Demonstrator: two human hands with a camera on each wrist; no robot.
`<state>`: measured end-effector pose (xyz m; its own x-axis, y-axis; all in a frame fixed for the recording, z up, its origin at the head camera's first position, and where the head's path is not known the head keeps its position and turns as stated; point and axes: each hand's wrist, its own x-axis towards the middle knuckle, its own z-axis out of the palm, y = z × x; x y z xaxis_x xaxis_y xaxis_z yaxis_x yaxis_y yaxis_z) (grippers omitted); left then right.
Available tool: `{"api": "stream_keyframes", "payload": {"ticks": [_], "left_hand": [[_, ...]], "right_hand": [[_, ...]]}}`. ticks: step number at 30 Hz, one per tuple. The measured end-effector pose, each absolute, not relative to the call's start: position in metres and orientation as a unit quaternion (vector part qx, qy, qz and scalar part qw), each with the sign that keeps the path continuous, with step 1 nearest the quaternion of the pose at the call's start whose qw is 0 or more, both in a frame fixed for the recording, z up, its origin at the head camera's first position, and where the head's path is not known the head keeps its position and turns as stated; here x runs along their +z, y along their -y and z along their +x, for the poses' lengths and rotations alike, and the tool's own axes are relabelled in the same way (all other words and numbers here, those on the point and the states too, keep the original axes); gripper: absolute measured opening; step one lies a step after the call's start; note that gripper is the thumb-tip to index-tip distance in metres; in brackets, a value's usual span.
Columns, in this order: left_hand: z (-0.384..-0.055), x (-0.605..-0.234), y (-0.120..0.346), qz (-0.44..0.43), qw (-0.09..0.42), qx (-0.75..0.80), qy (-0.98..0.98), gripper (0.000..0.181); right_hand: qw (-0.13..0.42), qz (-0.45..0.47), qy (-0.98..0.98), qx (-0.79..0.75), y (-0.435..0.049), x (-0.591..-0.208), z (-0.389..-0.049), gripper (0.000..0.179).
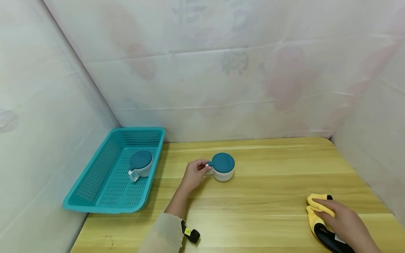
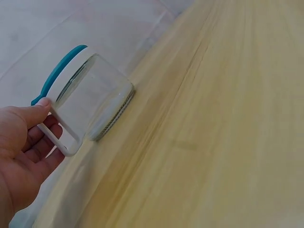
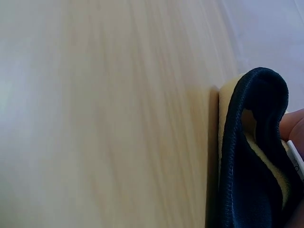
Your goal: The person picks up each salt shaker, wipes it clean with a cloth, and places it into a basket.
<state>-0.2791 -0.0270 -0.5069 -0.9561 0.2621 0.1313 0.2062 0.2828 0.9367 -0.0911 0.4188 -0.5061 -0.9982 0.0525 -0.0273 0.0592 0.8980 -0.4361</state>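
Observation:
A clear glass jar with a blue-green lid and a white handle stands on the wooden table. My left hand holds it by the handle; in the left wrist view the thumb lies at the top of the handle and the other fingers curl behind it. Far to the right, my right hand grips a folded yellow cloth with black edging, thumb and fingers bunching it. In the right wrist view the folded cloth lies against the tabletop, and most of the hand is hidden.
A turquoise plastic basket stands at the table's left side, with a second lidded jar inside it. Pale printed fabric walls off the back and both sides. The wooden table stretches between the two hands.

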Motion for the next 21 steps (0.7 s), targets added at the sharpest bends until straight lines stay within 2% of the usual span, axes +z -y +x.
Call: {"api": "stream_keyframes", "payload": {"ticks": [15, 21], "left_hand": [[-0.259, -0.514, 0.024, 0.107, 0.015, 0.628, -0.771, 0.022], [-0.259, -0.52, 0.027, 0.098, 0.017, 0.626, -0.774, 0.027]], "right_hand": [[-0.026, -0.018, -0.971, -0.237, -0.374, -0.504, -0.117, 0.043], [-0.011, -0.019, -0.969, -0.245, -0.361, -0.502, -0.126, 0.044]]}}
